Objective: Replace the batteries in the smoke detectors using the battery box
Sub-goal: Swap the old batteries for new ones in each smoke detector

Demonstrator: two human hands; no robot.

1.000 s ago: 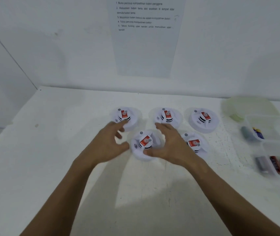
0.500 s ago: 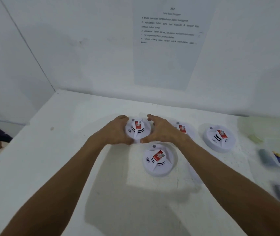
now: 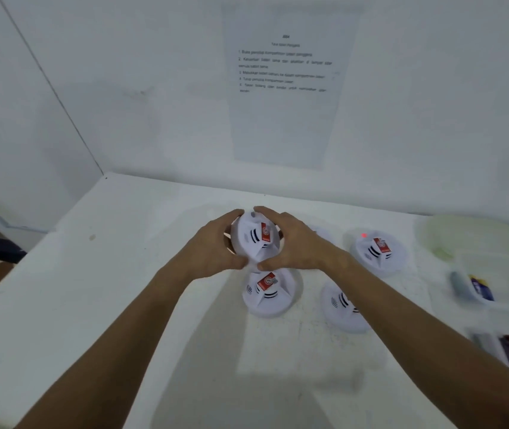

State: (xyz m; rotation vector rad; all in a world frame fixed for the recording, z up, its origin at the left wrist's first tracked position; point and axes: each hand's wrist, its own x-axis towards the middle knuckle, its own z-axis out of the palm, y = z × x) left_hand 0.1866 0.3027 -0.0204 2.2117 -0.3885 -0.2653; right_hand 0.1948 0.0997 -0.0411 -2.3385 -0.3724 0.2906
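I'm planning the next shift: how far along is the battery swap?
Nothing looks finished. Both hands, left and right, grip the first smoke detector, tilted up, unopened. Three other detectors visibly lie closed; the batteries sit in their box.

Both arms extended forward; left hand (image 3: 216, 249) and right hand (image 3: 293, 243) cupped toward each other (fingers curled, clasping).

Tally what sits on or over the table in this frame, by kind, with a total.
Smoke detectors: 5 (one held in the left hand and right hand, three fully visible on the table, one mostly hidden behind the right hand)
Clear battery boxes: 2
Pale green lid: 1
Total: 8
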